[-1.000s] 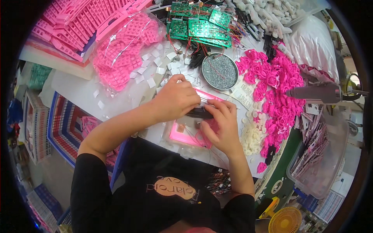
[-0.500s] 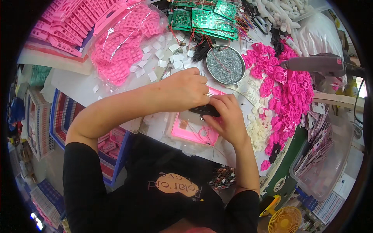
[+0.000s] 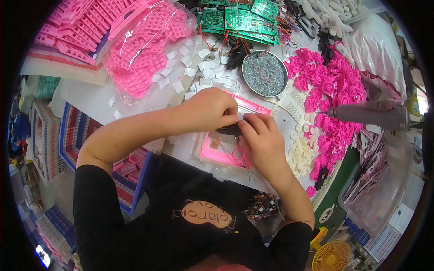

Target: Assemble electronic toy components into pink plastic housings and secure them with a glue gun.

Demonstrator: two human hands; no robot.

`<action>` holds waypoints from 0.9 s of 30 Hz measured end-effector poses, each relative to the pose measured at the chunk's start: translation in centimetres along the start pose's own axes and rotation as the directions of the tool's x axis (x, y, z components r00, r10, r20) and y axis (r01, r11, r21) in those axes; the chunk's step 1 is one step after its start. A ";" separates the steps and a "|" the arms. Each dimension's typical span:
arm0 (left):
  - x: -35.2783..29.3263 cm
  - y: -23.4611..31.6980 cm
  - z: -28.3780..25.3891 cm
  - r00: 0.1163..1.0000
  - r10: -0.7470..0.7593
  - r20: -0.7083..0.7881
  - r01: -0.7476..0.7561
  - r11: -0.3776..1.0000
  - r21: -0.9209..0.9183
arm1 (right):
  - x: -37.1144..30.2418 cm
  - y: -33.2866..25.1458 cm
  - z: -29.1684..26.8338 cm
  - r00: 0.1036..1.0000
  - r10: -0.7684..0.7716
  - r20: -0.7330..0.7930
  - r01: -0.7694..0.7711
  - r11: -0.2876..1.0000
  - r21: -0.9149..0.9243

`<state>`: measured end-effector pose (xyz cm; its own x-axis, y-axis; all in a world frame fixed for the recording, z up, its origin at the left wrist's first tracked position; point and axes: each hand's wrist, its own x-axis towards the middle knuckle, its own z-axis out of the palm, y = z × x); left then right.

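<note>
A pink plastic casing [image 3: 211, 152] lies on the table in front of me, a thin pink wire loop in its near end. Over its middle is a black plastic part [image 3: 230, 130], mostly covered by my hands. My left hand [image 3: 209, 109] comes in from the left with fingers curled and pinched at the part's far edge; what sits in the pinch is too small to make out, though a whitish bit shows between both hands. My right hand [image 3: 266, 142] grips the black part from the right, with fingers bent and fingertips close to the left hand's.
A round tin of small screws [image 3: 265, 74] stands beyond my hands. Pink plastic roses [image 3: 337, 90] and cream rings [image 3: 302, 151] are heaped right, below a hanging electric screwdriver [image 3: 370, 115]. White squares [image 3: 208, 72], green circuit boards [image 3: 246, 22] and bagged pink parts [image 3: 144, 49] lie farther back.
My left hand has drawn back slightly toward me, uncovering the casing's far end. My right fingers have closed in over the black part, hiding more of it. The hanging screwdriver has swung nearer.
</note>
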<state>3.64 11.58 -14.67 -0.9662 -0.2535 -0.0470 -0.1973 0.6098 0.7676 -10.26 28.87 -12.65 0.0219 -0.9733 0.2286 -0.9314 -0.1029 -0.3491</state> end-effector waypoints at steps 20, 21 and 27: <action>2.4 0.4 -1.0 0.983 -0.050 0.179 0.056 0.998 -0.029 | 0.6 -1.1 -2.0 0.976 -0.034 0.216 0.080 0.974 -0.212; 2.6 0.3 -1.1 0.979 -0.020 0.201 0.020 1.000 0.004 | 0.7 -0.4 -2.8 0.978 -0.001 0.208 0.014 0.998 -0.057; 7.0 0.0 -3.2 0.998 0.021 -0.056 -0.005 0.961 0.275 | -1.6 7.9 -8.8 0.512 0.216 -0.831 -0.159 0.975 0.156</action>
<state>-2.57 7.47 -12.95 -0.9594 -0.2819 0.0047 -0.2306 0.7940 0.5625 -20.85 31.38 -7.78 -0.4922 -0.3502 0.7969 -0.8549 0.0225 -0.5182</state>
